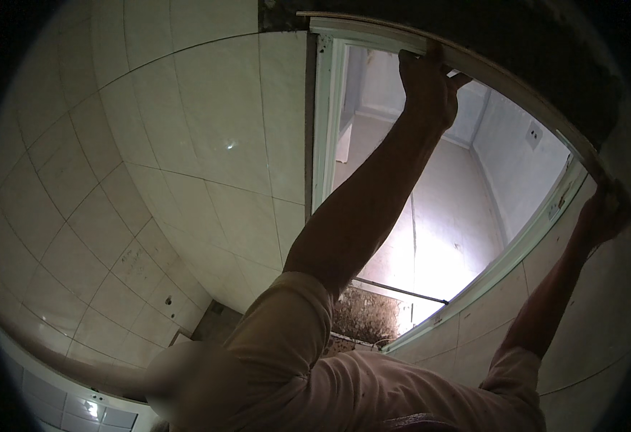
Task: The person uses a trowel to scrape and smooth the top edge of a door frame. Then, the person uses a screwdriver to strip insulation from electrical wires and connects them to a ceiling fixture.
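Both of my arms reach up to the head of a pale door frame [322,122]. A long thin strip [373,23], seemingly wood, runs along the top of the frame, below a dark rough patch of wall. My left hand [428,90] is raised to the middle of the strip, with some fingers curled up over it and others spread below. At the strip's right end my right hand [607,212] is closed around it; its fingertips are in shadow. The strip's left end sticks out a little past the frame's corner.
Large pale tiles [222,115] cover the walls on the left and right. Through the doorway lies a brightly lit room with a wall socket [533,135]. A dark bar [402,291] crosses the doorway low down, beside a rough brown floor patch [366,317]. A window [78,407] shows at lower left.
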The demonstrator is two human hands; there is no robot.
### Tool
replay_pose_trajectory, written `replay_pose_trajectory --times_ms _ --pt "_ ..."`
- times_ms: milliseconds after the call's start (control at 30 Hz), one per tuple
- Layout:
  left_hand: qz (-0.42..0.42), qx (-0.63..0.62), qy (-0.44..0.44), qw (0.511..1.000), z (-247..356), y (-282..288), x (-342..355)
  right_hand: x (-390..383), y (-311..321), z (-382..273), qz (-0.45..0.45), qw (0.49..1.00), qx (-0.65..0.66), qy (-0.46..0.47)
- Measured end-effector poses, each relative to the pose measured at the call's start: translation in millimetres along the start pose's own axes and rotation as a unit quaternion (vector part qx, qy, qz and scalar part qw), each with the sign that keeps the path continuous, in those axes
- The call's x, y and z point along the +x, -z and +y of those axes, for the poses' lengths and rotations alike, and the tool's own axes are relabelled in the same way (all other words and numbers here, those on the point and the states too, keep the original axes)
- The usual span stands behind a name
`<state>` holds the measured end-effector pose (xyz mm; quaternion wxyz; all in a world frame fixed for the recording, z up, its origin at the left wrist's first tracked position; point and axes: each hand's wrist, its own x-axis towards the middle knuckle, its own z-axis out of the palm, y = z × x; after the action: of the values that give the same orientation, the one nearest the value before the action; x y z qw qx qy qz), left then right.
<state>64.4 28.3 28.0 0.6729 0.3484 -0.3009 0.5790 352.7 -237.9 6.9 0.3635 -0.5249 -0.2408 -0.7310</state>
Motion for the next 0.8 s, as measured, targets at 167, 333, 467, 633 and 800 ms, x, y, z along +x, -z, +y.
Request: replay_pose_trajectory --times_ms 167,333,467,633,800 --pt "0.007 0.025 -0.003 1.000 -2.8 7.4 8.9 -3.7 -13.9 0.0 -0.003 1.000 0.017 -0.008" --pt "0.028 0.004 0.000 1.000 -9.2 3.4 4.9 -5.1 -15.3 4.7 -0.008 1.000 -0.002 -0.010" --pt "0.025 0.001 0.003 1.000 -7.1 -0.9 7.6 0.5 -20.1 14.0 -0.022 0.998 -0.049 -0.022" --pt "0.026 -0.010 0.006 1.000 -9.4 -0.3 7.9 4.9 -19.8 19.6 -0.049 0.997 0.002 -0.058" --pt "0.037 -0.017 0.007 0.999 -9.4 -0.6 2.9 4.9 -14.9 8.2 -0.045 0.994 0.060 -0.080"
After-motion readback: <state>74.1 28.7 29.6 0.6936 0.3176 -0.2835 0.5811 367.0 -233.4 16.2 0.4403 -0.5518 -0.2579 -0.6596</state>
